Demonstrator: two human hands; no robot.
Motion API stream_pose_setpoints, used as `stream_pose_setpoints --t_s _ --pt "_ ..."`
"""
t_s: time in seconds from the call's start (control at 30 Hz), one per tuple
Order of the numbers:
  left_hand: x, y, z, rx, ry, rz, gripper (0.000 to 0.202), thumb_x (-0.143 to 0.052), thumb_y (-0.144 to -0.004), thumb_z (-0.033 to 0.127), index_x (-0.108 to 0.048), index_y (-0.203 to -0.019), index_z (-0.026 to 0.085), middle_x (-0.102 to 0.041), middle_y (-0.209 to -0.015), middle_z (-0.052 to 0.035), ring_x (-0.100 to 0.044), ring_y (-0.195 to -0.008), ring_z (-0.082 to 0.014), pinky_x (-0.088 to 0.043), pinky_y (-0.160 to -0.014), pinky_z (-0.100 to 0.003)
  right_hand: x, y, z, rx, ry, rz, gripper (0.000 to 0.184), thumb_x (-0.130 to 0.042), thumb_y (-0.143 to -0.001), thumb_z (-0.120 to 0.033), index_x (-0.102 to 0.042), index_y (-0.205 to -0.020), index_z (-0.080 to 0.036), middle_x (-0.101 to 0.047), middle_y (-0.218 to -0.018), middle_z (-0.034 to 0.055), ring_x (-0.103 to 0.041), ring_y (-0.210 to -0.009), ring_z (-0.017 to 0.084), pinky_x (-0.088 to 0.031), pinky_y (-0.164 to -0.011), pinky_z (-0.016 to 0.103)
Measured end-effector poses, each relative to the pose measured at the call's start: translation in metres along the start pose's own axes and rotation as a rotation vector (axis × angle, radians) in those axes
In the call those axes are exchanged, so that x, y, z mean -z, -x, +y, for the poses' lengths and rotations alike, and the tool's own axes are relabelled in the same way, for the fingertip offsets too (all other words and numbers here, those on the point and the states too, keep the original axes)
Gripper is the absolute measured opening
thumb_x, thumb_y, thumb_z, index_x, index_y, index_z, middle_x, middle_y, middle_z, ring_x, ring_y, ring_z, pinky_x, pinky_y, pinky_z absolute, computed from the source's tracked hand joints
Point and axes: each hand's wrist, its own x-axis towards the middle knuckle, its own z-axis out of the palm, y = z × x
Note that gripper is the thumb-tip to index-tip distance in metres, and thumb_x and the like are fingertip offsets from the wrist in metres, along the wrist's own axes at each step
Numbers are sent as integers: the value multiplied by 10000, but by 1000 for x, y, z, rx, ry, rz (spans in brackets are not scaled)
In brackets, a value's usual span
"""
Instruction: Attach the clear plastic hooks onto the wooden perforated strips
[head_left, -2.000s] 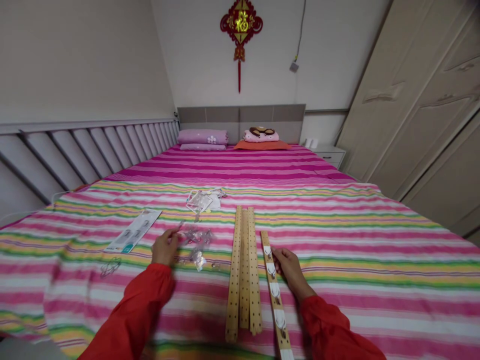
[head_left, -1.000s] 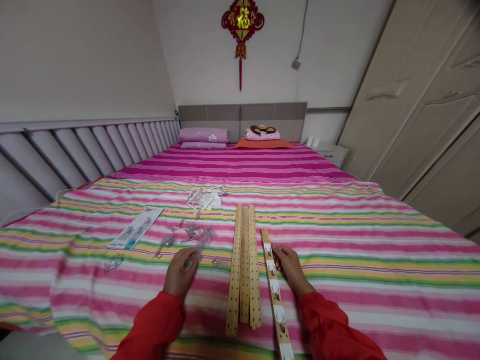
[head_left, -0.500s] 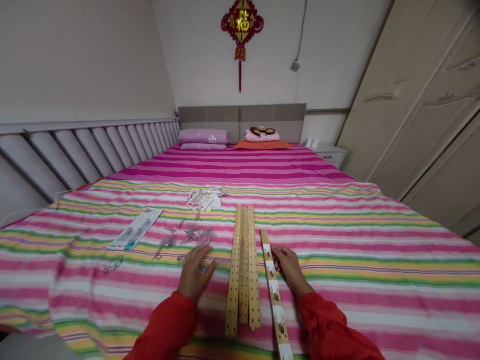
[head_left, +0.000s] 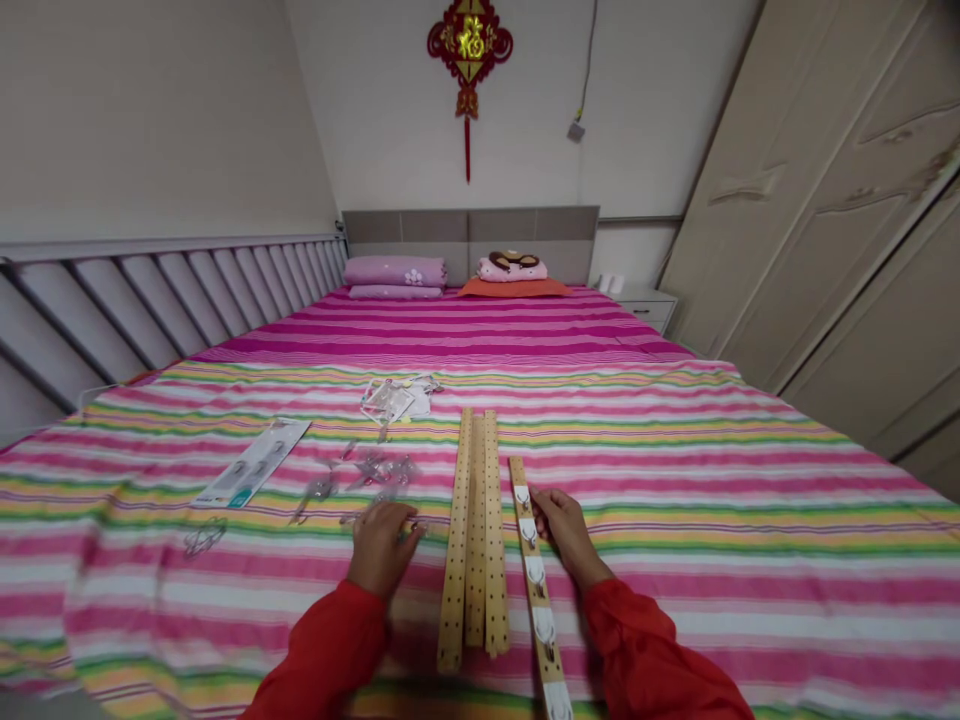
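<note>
My left hand (head_left: 382, 545) rests on the bed left of the wooden strips, its fingers curled over a small clear plastic bag (head_left: 420, 527). Just beyond it lie several more clear bags with small metal parts (head_left: 386, 468). My right hand (head_left: 564, 530) pinches the right edge of a narrow wooden strip (head_left: 517, 472) near its far end. Along that strip runs a row of white adhesive hooks (head_left: 535, 570). Between my hands, pale wooden bars with rows of holes (head_left: 453, 600) lie side by side, pointing away from me.
On the left lies a hook package (head_left: 259, 465) beside a tangle of thin wire (head_left: 205, 538). Card and plastic packaging (head_left: 397, 400) sits farther back. A striped sheet (head_left: 712, 560) covers the bed. Pillows (head_left: 395, 272) lie at the headboard, and a rail (head_left: 172, 300) borders the left side.
My left hand has lowered and its fingers have closed over a small bag. My right hand stays at the hook strip. The whole view has shifted slightly.
</note>
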Motion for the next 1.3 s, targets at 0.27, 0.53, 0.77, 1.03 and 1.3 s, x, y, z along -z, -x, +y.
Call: stream_pose_setpoints --t_s 0.27,0.53,0.77,1.03,1.3 --pt "1 5 -6 38 89 15 142 -557 -769 282 -686 -743 231 -707 -836 -42 -602 -881 -228 -393 -839 -375 0 0 -1 14 -10 -7 407 -699 -637 -534 -512 -513 -194 -470 -320 -56 -374 -283 73 -262 -316 200" --pt "11 -4 -5 405 674 75 257 -664 -637 437 -682 -709 191 -691 -722 -49 -613 -752 -219 -450 -695 -328 -1 1 -2 9 -3 -4 400 -690 -651 -524 -510 -519 -193 -471 -323 -53 -374 -284 73 -254 -321 198" --pt "24 2 28 883 1395 5 280 -777 -529 321 -610 -687 163 -719 -789 -65 -669 -794 -182 -472 -607 -228 0 2 -1 7 -5 -12 408 -690 -650 -529 -511 -516 -188 -470 -325 -52 -377 -286 69 -270 -324 191" --pt "15 11 65 949 1543 -106 184 -710 -657 250 -547 -697 176 -723 -914 -79 -692 -815 -164 -516 -692 -245 1 3 -2 -1 -36 -36 407 -714 -624 -533 -530 -522 -185 -483 -331 -46 -381 -289 74 -270 -323 201" --pt "10 15 61 751 1310 -32 281 -721 -626 398 -574 -706 172 -710 -812 -76 -681 -803 -191 -527 -712 -297 7 3 0 2 -106 -67 372 -747 -589 -499 -579 -568 -168 -546 -406 -24 -443 -342 86 -324 -354 206"
